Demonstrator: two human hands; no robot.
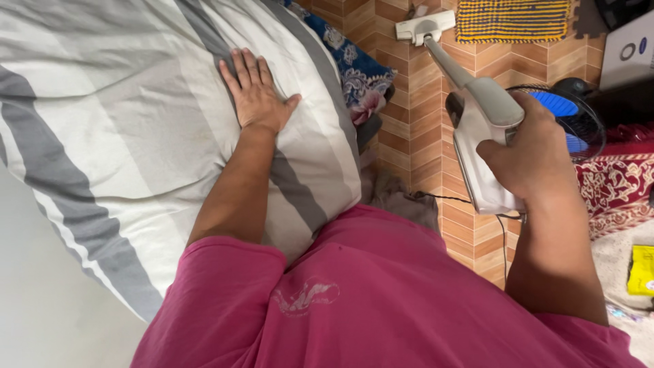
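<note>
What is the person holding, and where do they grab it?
The right hand holds a white stick vacuum cleaner by its handle at the top. The left hand holds nothing; it lies flat on the striped bedding.

Bedding: woven cloth, matt, soft w/ shallow creases, grey and cream stripes; the left hand lies flat on it. Stick vacuum: smooth moulded plastic, white and grey, slight sheen; held in the right hand. Floor: wood-look parquet pattern, smooth, semi-gloss. Mat at floor's far edge: coarse knit, matt. Fan: thin wire grille, glossy blue blades. Shirt: matt pink jersey cloth.
</note>
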